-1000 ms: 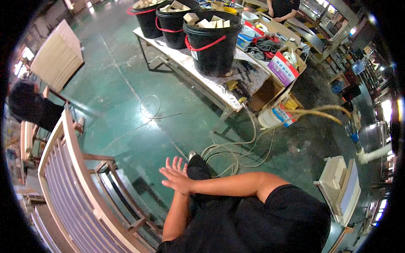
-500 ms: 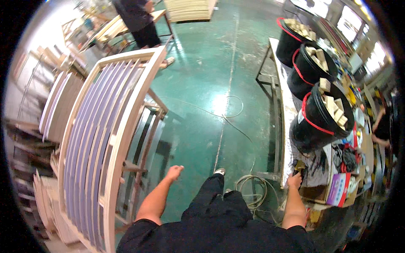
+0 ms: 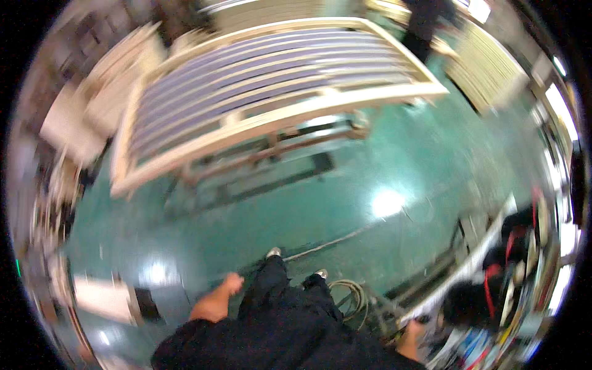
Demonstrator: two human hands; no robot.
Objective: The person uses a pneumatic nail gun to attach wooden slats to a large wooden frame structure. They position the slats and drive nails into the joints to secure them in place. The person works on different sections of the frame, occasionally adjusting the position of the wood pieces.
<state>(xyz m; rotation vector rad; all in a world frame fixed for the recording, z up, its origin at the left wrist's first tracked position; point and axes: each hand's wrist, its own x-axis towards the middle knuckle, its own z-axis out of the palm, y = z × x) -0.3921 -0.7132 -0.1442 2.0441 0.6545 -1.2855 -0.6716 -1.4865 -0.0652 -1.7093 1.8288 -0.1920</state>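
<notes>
Wooden frame [image 3: 295, 115] ahead, coiled hose [image 3: 362, 297] — black buckets [image 3: 467, 303] near right hand [image 3: 411, 336]

Black short-sleeved shirt [image 3: 277, 345], black trousers [image 3: 271, 287]

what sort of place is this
Probably a woodworking shop: a large slatted wooden frame rests on a stand, stacked pale panels stand beyond it, and a coiled hose lies on the green floor.

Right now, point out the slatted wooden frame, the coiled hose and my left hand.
Slatted wooden frame [image 3: 277, 80], head view: middle of its slatted face.
Coiled hose [image 3: 362, 296], head view: loops' right side.
Left hand [image 3: 233, 283], head view: middle of the hand.
</notes>
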